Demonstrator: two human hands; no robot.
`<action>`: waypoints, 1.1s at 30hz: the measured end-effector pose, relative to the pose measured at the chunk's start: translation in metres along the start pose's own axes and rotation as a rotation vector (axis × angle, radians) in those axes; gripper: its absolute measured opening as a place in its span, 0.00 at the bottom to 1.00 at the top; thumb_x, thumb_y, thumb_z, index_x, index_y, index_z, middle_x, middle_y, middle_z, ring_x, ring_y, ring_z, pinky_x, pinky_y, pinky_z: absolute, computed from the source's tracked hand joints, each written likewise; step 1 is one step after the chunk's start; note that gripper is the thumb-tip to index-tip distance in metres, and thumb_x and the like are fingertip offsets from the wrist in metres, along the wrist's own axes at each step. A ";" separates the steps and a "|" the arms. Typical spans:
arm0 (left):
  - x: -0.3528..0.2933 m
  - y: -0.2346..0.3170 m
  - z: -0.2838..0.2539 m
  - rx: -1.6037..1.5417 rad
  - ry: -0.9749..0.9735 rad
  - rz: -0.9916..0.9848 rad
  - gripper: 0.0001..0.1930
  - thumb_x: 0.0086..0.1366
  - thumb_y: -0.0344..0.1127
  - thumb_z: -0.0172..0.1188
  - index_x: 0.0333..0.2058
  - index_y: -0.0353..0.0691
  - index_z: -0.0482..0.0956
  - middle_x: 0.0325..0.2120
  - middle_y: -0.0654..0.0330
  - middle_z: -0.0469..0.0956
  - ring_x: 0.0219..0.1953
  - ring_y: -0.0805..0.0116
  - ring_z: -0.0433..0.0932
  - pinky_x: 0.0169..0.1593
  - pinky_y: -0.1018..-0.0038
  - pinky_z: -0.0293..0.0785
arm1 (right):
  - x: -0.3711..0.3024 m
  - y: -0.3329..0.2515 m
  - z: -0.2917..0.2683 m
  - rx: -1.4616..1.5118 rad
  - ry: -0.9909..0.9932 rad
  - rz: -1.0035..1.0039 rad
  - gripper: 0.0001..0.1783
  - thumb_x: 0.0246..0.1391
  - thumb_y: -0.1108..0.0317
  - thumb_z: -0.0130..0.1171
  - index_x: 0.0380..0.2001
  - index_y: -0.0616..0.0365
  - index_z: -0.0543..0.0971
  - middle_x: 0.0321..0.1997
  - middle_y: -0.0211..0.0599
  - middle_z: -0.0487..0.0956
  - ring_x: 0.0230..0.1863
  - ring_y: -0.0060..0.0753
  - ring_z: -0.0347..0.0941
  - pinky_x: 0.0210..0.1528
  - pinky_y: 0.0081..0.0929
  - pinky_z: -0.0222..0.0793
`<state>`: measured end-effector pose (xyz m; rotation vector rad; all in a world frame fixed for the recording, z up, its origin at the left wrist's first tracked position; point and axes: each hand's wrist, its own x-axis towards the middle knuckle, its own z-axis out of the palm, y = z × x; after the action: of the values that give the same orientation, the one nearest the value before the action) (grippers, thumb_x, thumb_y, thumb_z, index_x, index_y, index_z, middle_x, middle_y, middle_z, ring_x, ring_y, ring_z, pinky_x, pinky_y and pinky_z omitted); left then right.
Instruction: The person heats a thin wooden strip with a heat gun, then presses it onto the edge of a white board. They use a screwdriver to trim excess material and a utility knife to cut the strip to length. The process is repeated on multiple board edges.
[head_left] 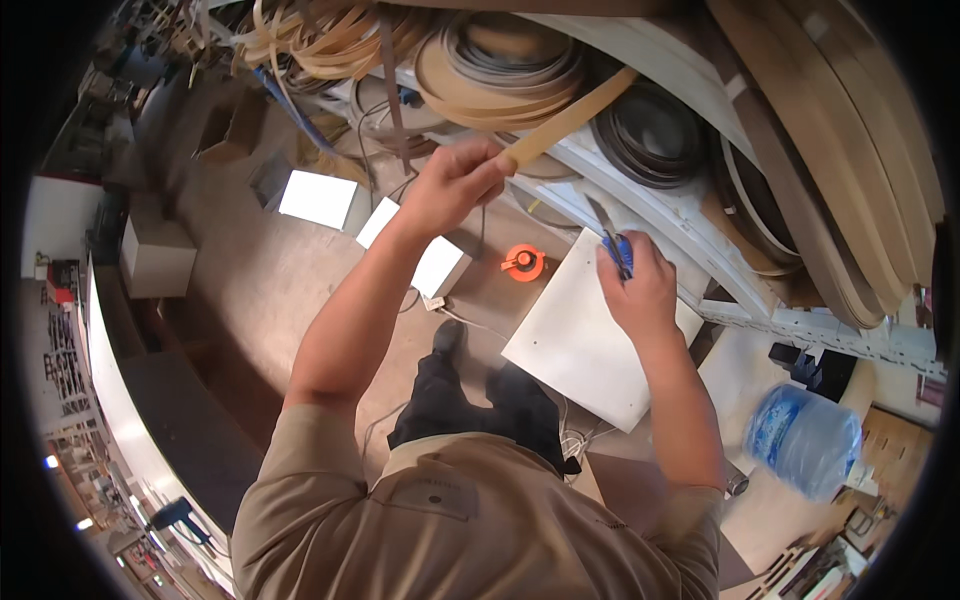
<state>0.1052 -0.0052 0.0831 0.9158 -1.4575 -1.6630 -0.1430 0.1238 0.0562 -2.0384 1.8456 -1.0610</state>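
Note:
My left hand (458, 180) pinches the near end of a flat tan strip of edge banding (575, 120). The strip slants up and to the right toward the coils on the shelf. In my right hand (640, 290) is a utility knife (617, 250) with a blue handle, its blade pointing up and to the left, apart from the strip. Behind the strip lies a tan coil of banding (460, 90), and a dark coil (650, 135) sits to the right of it. A white panel (590, 340) is beneath my right hand.
An orange reel (524, 263) rests on the floor left of the panel. White boxes (318, 200) stand further left. A large clear blue water bottle (803, 440) lies at the right. Long brown strips (850, 150) hang at the upper right. A cable (480, 325) crosses the floor near my feet.

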 end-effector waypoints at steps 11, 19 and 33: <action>-0.014 0.016 0.015 -0.082 -0.226 0.163 0.08 0.70 0.32 0.60 0.42 0.34 0.76 0.29 0.58 0.81 0.29 0.74 0.78 0.33 0.78 0.71 | 0.121 -0.047 -0.023 0.247 0.124 -0.285 0.13 0.57 0.60 0.64 0.39 0.57 0.77 0.42 0.40 0.80 0.36 0.46 0.79 0.38 0.35 0.76; -0.005 0.009 0.015 -0.265 -0.304 0.289 0.08 0.67 0.29 0.62 0.42 0.31 0.79 0.35 0.56 0.81 0.40 0.67 0.82 0.47 0.69 0.79 | 0.117 -0.047 -0.005 0.394 0.073 -0.131 0.17 0.61 0.55 0.62 0.35 0.59 0.75 0.32 0.39 0.75 0.33 0.44 0.73 0.38 0.35 0.70; 0.007 0.024 0.031 -0.160 -0.251 0.388 0.09 0.68 0.32 0.63 0.37 0.30 0.78 0.28 0.55 0.81 0.30 0.69 0.80 0.33 0.75 0.77 | 0.116 -0.053 0.005 0.512 -0.012 0.033 0.19 0.65 0.52 0.57 0.38 0.60 0.74 0.30 0.40 0.74 0.31 0.39 0.73 0.36 0.33 0.70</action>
<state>0.0759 0.0009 0.1102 0.3167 -1.5236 -1.6082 -0.1022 0.0260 0.1266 -1.7002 1.4039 -1.3389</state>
